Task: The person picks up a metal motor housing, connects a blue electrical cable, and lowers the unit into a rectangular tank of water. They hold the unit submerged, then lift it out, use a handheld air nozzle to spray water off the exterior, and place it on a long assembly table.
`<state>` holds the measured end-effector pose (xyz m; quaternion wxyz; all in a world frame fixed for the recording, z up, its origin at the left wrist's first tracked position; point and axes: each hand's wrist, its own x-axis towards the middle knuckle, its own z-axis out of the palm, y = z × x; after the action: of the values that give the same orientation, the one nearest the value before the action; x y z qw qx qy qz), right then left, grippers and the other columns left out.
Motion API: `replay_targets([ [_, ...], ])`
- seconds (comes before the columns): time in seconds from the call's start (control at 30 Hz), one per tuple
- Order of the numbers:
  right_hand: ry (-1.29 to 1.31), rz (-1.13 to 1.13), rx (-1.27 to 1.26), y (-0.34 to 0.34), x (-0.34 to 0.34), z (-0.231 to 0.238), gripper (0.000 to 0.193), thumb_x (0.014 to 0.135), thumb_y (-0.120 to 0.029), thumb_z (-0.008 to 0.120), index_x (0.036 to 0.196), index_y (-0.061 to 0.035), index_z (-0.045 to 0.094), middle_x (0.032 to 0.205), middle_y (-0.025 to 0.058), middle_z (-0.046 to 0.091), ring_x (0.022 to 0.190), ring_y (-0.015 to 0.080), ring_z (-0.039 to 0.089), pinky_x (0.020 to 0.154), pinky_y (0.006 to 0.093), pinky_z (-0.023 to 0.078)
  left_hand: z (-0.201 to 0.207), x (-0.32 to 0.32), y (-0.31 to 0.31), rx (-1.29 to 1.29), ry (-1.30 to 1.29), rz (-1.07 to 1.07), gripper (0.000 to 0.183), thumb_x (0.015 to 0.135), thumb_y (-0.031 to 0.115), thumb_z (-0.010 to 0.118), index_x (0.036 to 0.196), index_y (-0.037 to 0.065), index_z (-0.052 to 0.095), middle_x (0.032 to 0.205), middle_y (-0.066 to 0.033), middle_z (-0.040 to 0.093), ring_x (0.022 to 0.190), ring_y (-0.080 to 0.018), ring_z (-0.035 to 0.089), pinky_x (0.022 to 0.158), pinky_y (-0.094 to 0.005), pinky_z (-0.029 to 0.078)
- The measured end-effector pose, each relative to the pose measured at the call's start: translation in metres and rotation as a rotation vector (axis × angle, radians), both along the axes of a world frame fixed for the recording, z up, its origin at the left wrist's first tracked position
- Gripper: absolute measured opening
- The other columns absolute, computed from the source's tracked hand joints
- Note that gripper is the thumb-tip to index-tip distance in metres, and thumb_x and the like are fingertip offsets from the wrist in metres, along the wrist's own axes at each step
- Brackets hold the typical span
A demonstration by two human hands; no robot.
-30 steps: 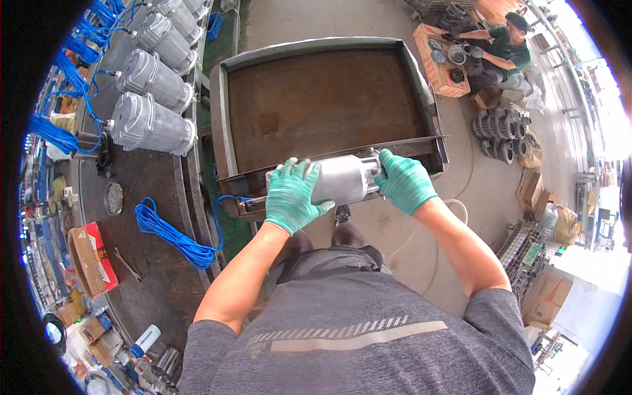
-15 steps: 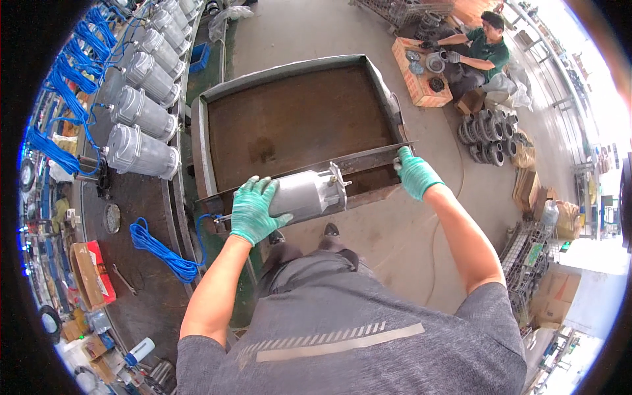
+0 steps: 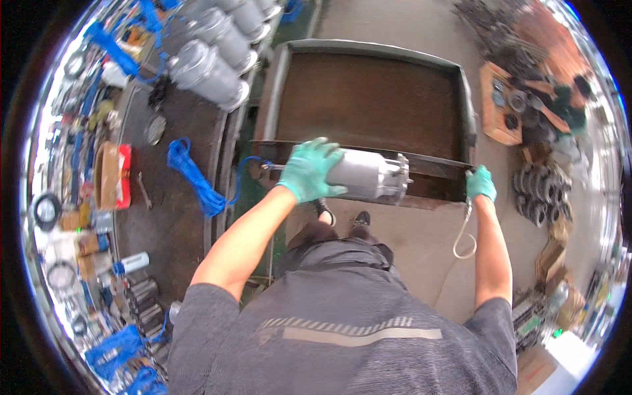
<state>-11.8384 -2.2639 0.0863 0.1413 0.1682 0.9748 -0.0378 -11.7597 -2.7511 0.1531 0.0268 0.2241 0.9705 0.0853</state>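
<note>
Lying on its side across the near end of a metal tank (image 3: 368, 47) is a grey cylindrical motor (image 3: 359, 174), its flanged, studded end facing right. My left hand (image 3: 309, 170), in a green glove, wraps over the motor's left part. A rod and a blue cable (image 3: 253, 160) come out on that side. At the tank's near right corner my right hand (image 3: 482, 184), gloved too, is closed round the end of a thin beige hose (image 3: 465, 247). A metal fitting shows under the palm; the rest of what it grips is hidden.
On the left bench (image 3: 168, 171) lie a coiled blue cable (image 3: 194, 178), a wrench (image 3: 145, 191) and a red open box (image 3: 113, 176). More grey motors (image 3: 204, 74) stand farther up. At the right, a person (image 3: 566, 108) sits by an orange crate (image 3: 497, 128), near stacked metal rings (image 3: 541, 191).
The view has shifted, so the tank and motor appear farther right. My right hand has drawn slightly back from the tank's corner, and the hose now hangs visibly below it. The left stays on the motor.
</note>
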Motion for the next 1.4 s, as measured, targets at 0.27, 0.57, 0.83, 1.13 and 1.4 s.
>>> replay_targets([
  [0.27, -0.044, 0.23, -1.109, -0.127, 0.046, 0.078, 0.042, 0.102, -0.04, 0.061, 0.125, -0.0051, 0.059, 0.099, 0.0016, 0.063, 0.081, 0.0094, 0.06, 0.068, 0.0256, 0.053, -0.026, 0.008, -0.056, 0.231, 0.359, 0.17, 0.063, 0.092, 0.038, 0.064, 0.145, 0.007, 0.051, 0.152, -0.015, 0.048, 0.144, -0.0327, 0.039, 0.121, -0.0477, 0.025],
  [0.57, -0.135, 0.192, -1.094, -0.21, 0.045, 0.092, 0.025, 0.096, -0.003, 0.056, 0.119, -0.0017, 0.065, 0.091, 0.0034, 0.066, 0.077, 0.0093, 0.06, 0.069, 0.0269, 0.052, -0.167, 0.038, -0.259, 0.418, -0.207, 0.83, 0.044, 0.093, -0.004, 0.048, 0.134, 0.008, 0.053, 0.109, -0.019, 0.069, 0.106, -0.0292, 0.067, 0.096, -0.0388, 0.05],
  [0.83, -0.304, -0.087, -1.154, -0.21, 0.035, 0.097, 0.019, 0.087, -0.003, 0.053, 0.096, -0.0062, 0.07, 0.072, -0.0024, 0.064, 0.052, 0.0064, 0.054, 0.044, 0.0231, 0.04, -0.073, 0.026, -0.249, 0.089, -0.534, 0.615, 0.028, 0.094, 0.027, 0.065, 0.112, 0.005, 0.061, 0.085, -0.0195, 0.066, 0.082, -0.0343, 0.066, 0.077, -0.0468, 0.05],
  [1.13, -0.253, -0.153, -1.082, -0.228, 0.005, 0.175, 0.016, 0.083, -0.005, 0.055, 0.091, -0.0034, 0.068, 0.07, -0.0003, 0.06, 0.048, 0.0073, 0.05, 0.044, 0.0219, 0.041, 0.043, 0.027, -0.256, 0.419, -0.336, 0.607, 0.023, 0.093, 0.023, 0.072, 0.087, 0.001, 0.068, 0.069, -0.0163, 0.059, 0.058, -0.021, 0.051, 0.059, -0.0373, 0.045],
  [1.4, 0.063, -0.192, -1.141, -0.207, -0.047, 0.217, 0.01, 0.086, -0.007, 0.058, 0.092, -0.0039, 0.065, 0.064, -0.0045, 0.051, 0.049, 0.003, 0.045, 0.041, 0.0192, 0.034, 0.038, -0.025, -0.28, 0.611, -0.52, 0.641, 0.041, 0.096, 0.042, 0.068, 0.085, 0.003, 0.065, 0.063, -0.0114, 0.053, 0.059, -0.0175, 0.051, 0.058, -0.036, 0.044],
])
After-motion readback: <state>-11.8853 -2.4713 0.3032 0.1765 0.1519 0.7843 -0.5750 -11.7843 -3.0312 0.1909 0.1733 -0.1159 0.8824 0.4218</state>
